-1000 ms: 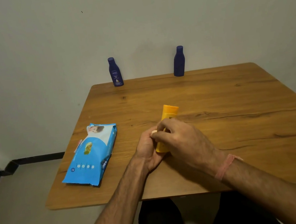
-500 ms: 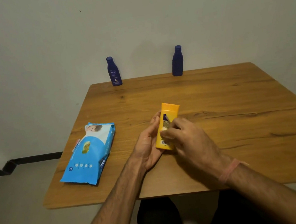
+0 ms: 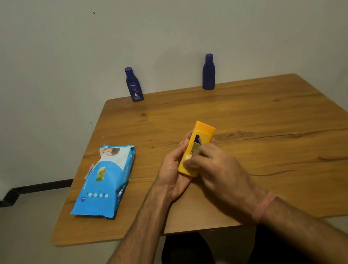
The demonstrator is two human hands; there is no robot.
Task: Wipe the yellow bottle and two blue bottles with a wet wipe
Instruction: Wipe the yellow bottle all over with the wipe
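The yellow bottle (image 3: 202,133) lies tilted in my left hand (image 3: 172,174), cap end pointing away, just above the wooden table (image 3: 280,140). My right hand (image 3: 217,166) presses its closed fingers on the bottle's lower face. A small pale scrap, apparently the wet wipe (image 3: 186,158), shows under the fingertips; the rest of it is hidden. Two dark blue bottles stand upright at the table's far edge against the wall. The left blue bottle (image 3: 134,85) shows its label and the right blue bottle (image 3: 208,73) is plain.
A blue pack of wet wipes (image 3: 104,181) lies flat near the table's left edge, left of my left hand. The wall rises directly behind the table. The floor and a dark skirting show at the left.
My right hand has slid down the yellow bottle toward its base, uncovering the dark label. The bottle has tilted up slightly in my left hand.
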